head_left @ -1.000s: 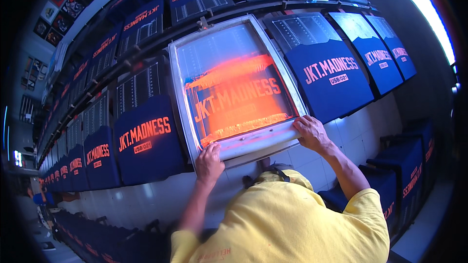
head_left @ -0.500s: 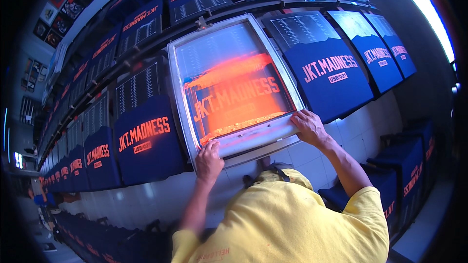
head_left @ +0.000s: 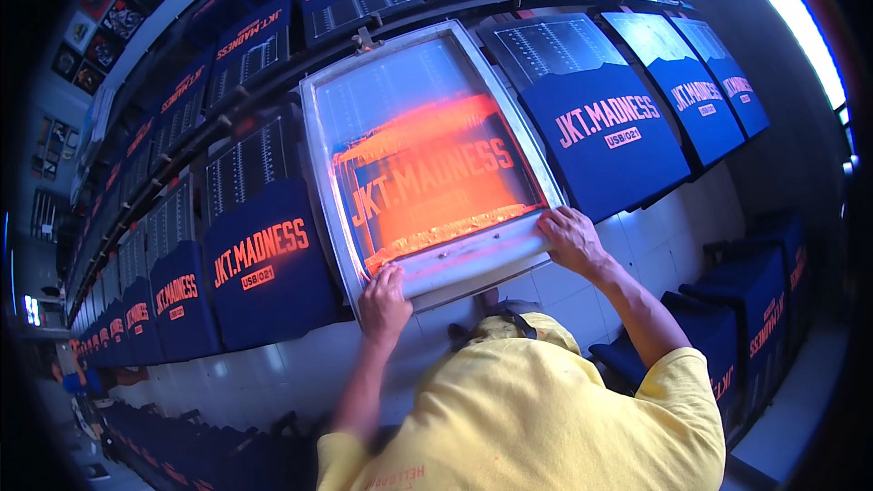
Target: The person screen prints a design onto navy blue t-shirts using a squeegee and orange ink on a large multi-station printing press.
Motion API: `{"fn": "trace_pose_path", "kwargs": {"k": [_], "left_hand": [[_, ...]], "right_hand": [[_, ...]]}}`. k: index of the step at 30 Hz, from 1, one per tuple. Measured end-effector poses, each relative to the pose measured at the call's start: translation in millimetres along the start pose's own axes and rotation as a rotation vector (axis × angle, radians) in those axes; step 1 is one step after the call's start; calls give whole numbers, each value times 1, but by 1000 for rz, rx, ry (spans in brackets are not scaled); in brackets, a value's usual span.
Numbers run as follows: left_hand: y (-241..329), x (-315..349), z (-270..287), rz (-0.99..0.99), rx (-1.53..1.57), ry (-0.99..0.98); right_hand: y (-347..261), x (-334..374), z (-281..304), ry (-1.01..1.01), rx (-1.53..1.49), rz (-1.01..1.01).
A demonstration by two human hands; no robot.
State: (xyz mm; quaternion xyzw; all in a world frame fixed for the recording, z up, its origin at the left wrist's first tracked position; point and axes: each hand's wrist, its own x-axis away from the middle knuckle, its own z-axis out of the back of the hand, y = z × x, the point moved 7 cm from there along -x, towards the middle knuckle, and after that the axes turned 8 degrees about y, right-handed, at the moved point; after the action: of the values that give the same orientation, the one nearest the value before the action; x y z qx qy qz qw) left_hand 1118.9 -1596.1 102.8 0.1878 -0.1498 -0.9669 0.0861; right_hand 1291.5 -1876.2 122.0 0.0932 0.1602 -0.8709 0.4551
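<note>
A screen-printing frame (head_left: 323, 164) with pale bars lies over one printing board in the middle of the row. Its mesh is smeared with orange ink (head_left: 436, 177), thickest in a band along the near edge, and mirror-free lettering shows through. My left hand (head_left: 386, 302) is closed on the frame's near left corner. At the near right corner, my right hand (head_left: 573, 238) grips the same frame, fingers over the bar. The far end of the frame is by a small metal clamp (head_left: 366, 39) on the rail. What lies beneath the mesh is mostly hidden.
A navy fabric panel with an orange print (head_left: 259, 259) lies on the board to the left, another navy panel (head_left: 605, 123) on the right. More such boards form a far row. Draped navy panels (head_left: 741, 295) stand at lower right. Pale tiled floor (head_left: 555, 286) shows nearby.
The whole view has shifted slightly left. Both hands keep their hold on the frame's near corners, and the frame shows no clear movement against the neighbouring boards.
</note>
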Motion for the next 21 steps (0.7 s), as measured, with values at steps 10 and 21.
{"fn": "trace_pose_path", "kwargs": {"k": [10,21], "left_hand": [[4,9,3,37,9,-12],[7,6,5,52,18,-32]], "right_hand": [[-2,8,2,35,-26,21],[1,2,2,-42,-46,18]]}}
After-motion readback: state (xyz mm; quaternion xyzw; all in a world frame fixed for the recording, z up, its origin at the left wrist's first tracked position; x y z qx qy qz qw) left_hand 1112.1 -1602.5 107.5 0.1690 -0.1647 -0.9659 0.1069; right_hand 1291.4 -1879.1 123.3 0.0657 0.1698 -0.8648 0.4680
